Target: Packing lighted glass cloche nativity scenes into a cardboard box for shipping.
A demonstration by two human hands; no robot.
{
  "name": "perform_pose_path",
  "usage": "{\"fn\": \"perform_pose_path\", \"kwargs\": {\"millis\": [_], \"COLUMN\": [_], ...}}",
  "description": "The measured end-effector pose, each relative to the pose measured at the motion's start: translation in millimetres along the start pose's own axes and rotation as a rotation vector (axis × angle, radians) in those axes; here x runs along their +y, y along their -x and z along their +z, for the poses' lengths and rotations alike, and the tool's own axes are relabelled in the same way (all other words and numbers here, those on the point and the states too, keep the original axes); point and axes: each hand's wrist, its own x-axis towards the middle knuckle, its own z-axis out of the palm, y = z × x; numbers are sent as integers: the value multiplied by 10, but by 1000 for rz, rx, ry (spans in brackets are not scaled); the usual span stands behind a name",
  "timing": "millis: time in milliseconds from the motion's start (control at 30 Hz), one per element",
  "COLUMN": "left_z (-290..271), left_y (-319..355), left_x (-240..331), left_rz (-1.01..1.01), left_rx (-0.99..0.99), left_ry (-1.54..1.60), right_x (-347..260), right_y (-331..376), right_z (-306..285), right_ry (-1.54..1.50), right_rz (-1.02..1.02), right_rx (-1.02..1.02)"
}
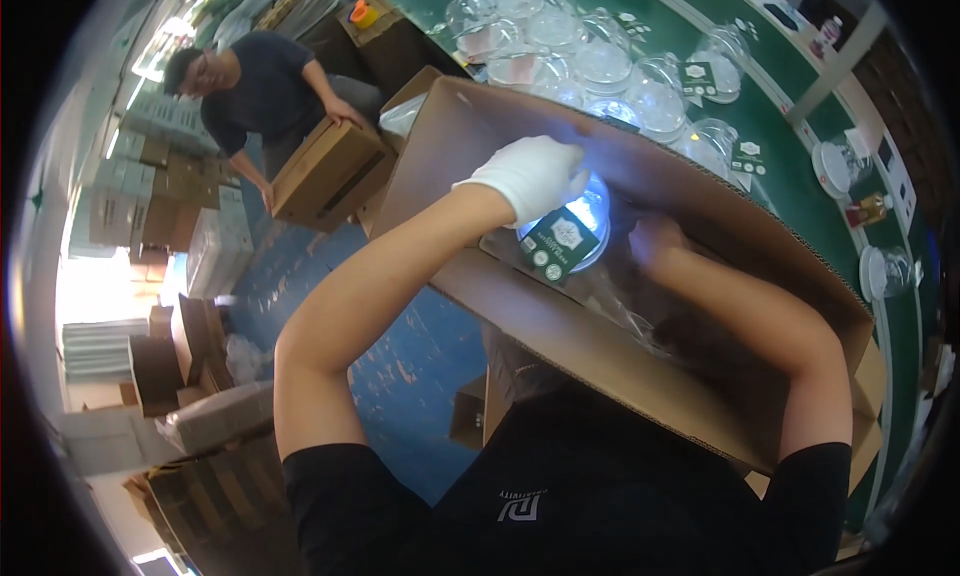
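Note:
Inside a deep open cardboard box [570,351], a clear, round plastic dome light [592,211] glows bluish white. A dark green card tag [558,241] with a pale emblem hangs on its near side. My left hand [530,179], in a white glove, is closed with its fingertips at the top of the dome light. To the right of the light, my bare right hand [657,244] reaches into the box with curled fingers, slightly blurred; what they hold is hidden. Clear plastic film [625,316] lies below the light, along the box's near wall.
Several clear domes [605,64] with green tags crowd the green work surface [775,106] beyond the box. More stand at the right, near a small bottle [868,210]. At the left, a co-worker [265,96] holds a closed carton [330,176]. Stacked cartons [175,191] flank the blue floor [400,376].

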Motion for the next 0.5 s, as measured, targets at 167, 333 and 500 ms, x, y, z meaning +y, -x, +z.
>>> {"fn": "perform_pose_path", "kwargs": {"millis": [167, 333, 500], "left_z": [102, 132, 181], "left_y": [24, -28, -11], "left_x": [-101, -42, -23], "left_rz": [-3, -15, -32], "left_rx": [18, 42, 108], "left_ry": [-18, -2, -2], "right_x": [-416, -714, -827], "right_y": [447, 298, 207], "right_z": [-769, -267, 112], "right_ry": [-90, -279, -463], "right_rz": [-281, -273, -654], "right_rx": [-208, -118, 374]}}
